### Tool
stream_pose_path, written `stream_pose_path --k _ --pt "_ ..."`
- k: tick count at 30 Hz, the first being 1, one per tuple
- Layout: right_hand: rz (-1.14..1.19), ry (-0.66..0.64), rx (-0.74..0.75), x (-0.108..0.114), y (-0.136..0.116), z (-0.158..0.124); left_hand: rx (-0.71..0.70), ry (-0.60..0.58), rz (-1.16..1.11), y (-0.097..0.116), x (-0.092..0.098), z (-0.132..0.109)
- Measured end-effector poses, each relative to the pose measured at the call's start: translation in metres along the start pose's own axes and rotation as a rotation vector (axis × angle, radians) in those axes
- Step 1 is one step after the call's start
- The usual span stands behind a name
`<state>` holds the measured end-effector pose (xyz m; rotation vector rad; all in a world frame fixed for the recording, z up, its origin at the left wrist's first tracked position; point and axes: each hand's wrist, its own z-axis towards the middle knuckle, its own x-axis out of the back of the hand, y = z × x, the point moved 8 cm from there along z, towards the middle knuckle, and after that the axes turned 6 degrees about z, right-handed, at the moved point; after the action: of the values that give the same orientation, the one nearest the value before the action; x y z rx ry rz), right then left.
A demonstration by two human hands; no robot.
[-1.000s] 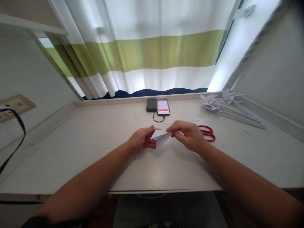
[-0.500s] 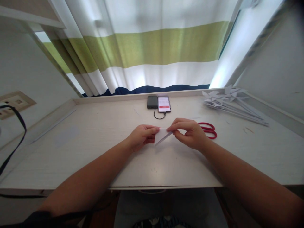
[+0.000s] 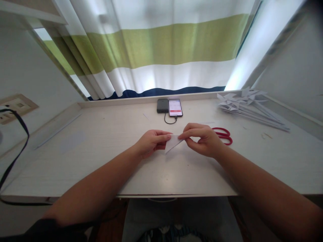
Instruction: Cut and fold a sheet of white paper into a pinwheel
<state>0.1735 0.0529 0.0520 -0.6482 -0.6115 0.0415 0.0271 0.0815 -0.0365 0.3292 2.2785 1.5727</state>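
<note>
A small white sheet of paper, folded into a triangle, is held between both hands just above the desk. My left hand pinches its left side, thumb on top and the other fingers curled beneath. The right corner is gripped by my right hand between thumb and forefinger. One point of the triangle hangs down toward me. Right beside my right hand lie scissors with red handles; their blades are hidden behind the hand.
Paper pinwheels on rolled sticks lie piled at the back right. A black power bank is cabled to a phone at the back. Left on the desk are a rolled paper stick and a flat paper piece.
The camera view has shifted slightly. Both hands keep their hold on the folded paper, and its lower folded edge looks flatter and more closed than before.
</note>
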Motion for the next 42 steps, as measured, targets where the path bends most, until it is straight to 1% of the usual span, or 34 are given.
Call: stream_pose_path --k 4,8,12,14,17,20,24,28,32,38,40,42 --pt "-0.008 -0.026 0.004 -0.002 -0.001 0.000 -0.005 0.012 0.025 0.000 0.002 0.001" --pt "0.005 -0.049 -0.016 -0.004 0.001 -0.001 -0.054 0.055 0.090 0.006 0.005 0.000" --pt "0.031 -0.049 -0.135 -0.005 0.011 -0.003 -0.206 0.134 0.287 0.022 0.006 -0.007" --pt "0.042 -0.064 -0.210 -0.009 0.017 -0.004 -0.310 0.156 0.427 0.032 0.002 -0.014" --pt "-0.008 -0.126 -0.322 -0.020 0.025 -0.004 -0.443 0.153 0.585 0.042 -0.010 -0.025" --pt "-0.070 -0.155 -0.369 -0.026 0.028 -0.003 -0.495 0.164 0.644 0.044 -0.016 -0.030" --pt "-0.105 -0.126 -0.354 -0.026 0.028 -0.002 -0.491 0.202 0.655 0.043 -0.015 -0.030" --pt "-0.101 -0.093 -0.335 -0.024 0.029 -0.003 -0.449 0.185 0.641 0.039 -0.013 -0.027" --pt "-0.097 -0.071 -0.337 -0.023 0.029 -0.003 -0.458 0.190 0.665 0.039 -0.013 -0.027" --pt "-0.077 -0.044 -0.336 -0.024 0.029 -0.003 -0.429 0.170 0.629 0.037 -0.014 -0.026" --pt "-0.078 -0.036 -0.330 -0.024 0.029 -0.003 -0.418 0.141 0.677 0.036 -0.016 -0.026" --pt "-0.085 -0.033 -0.329 -0.023 0.029 -0.003 -0.399 0.083 0.739 0.034 -0.020 -0.024"
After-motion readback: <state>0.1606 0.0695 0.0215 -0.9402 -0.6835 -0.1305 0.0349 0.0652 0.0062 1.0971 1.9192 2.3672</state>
